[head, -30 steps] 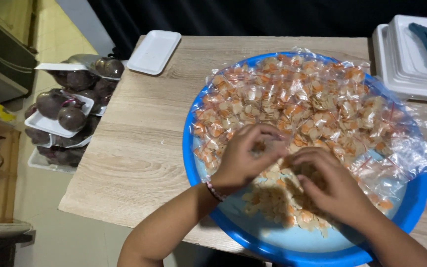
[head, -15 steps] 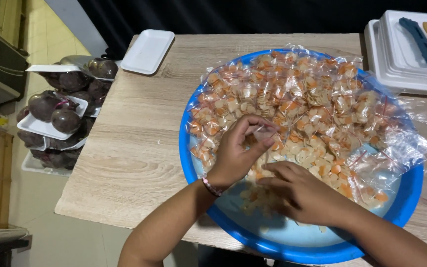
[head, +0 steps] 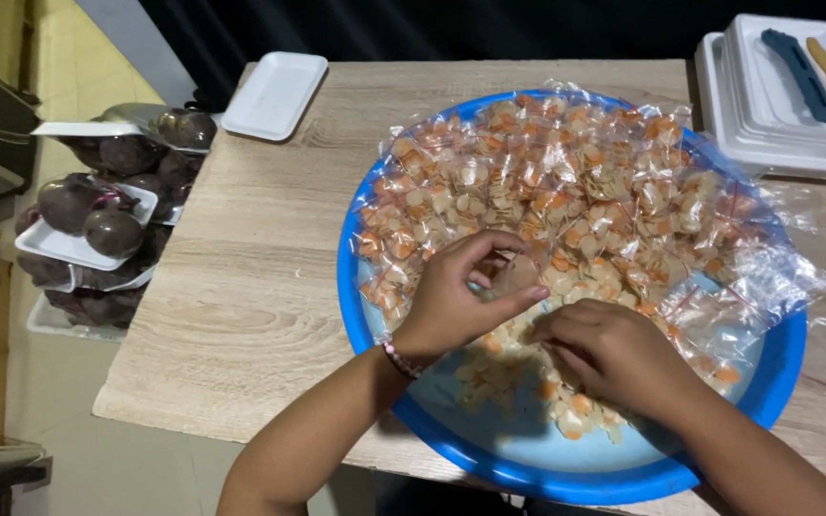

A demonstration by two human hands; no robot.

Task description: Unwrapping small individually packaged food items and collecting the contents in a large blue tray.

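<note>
centrally, blue basin (head: 375, 315) on wooden table (head: 241, 287) holds many small clear bags of pale and orange chips (head: 576, 191), loose chips at lower centre. left hand (head: 456, 296) pinches a small clear bag (head: 513, 272) between thumb and fingers; right hand (head: 614, 349) curled, palm down on loose chips, grip hidden. white foam trays (head: 274, 93) upper left and upper right; dark fruit trays (head: 97, 220) at left.
</note>
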